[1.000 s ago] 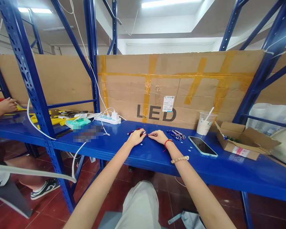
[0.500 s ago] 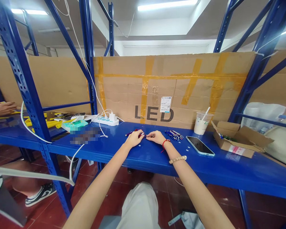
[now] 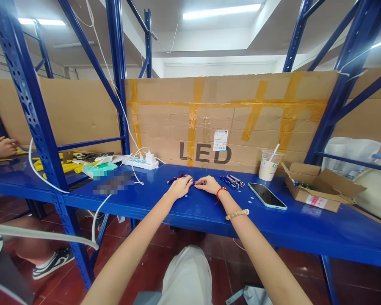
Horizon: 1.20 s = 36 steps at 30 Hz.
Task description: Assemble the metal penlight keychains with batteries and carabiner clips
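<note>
My left hand (image 3: pixel 180 187) rests on the blue shelf top with its fingers closed on a small dark blue and red strap-like piece (image 3: pixel 172 180), whose end sticks out to the left. Close beside it, my right hand (image 3: pixel 208 184) pinches at the near end of the same piece, thumb and fingertips together. What exactly lies between the fingertips is too small to make out. Just right of my right hand is a small pile of blue straps with metal clips (image 3: pixel 232 181).
A phone (image 3: pixel 267 195), a cup with a straw (image 3: pixel 268 165) and an open cardboard box (image 3: pixel 320 190) stand to the right. At the left are a power strip (image 3: pixel 139 162), a green packet (image 3: pixel 100 169) and a blue upright post (image 3: pixel 34 106). Another person's hand (image 3: pixel 3 148) is at far left.
My hands stay in nearly the same place, with only slight finger movement at the strap-like piece. The other person's hand at far left has shifted a little leftward.
</note>
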Tool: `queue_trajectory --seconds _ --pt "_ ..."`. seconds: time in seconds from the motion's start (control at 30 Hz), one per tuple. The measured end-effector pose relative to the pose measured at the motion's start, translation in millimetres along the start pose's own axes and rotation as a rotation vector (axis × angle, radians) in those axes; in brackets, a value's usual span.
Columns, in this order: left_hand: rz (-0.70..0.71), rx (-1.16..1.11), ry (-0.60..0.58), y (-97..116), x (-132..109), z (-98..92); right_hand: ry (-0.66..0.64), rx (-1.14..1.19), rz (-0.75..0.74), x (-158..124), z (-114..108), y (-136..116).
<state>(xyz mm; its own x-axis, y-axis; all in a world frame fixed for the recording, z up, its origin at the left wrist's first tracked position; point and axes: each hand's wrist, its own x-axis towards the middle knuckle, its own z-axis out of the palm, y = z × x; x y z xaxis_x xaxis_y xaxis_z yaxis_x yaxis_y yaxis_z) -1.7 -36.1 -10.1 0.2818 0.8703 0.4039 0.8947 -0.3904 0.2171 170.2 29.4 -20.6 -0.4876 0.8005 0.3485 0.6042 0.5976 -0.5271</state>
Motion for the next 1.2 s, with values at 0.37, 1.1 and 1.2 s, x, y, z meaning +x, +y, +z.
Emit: queue_trajectory --seconds 0.37,1.1,1.2 --pt "-0.016 0.004 0.0 3.1 -2.4 -3.3 -0.004 -0.013 0.016 2.1 1.4 3.0" --pt "-0.036 -0.014 -0.011 0.2 0.4 1.4 0.015 -0.006 0.016 0.9 1.6 2.5" --pt "-0.023 -0.033 0.002 0.5 0.1 0.4 0.045 0.139 0.012 -0.4 0.6 -2.7"
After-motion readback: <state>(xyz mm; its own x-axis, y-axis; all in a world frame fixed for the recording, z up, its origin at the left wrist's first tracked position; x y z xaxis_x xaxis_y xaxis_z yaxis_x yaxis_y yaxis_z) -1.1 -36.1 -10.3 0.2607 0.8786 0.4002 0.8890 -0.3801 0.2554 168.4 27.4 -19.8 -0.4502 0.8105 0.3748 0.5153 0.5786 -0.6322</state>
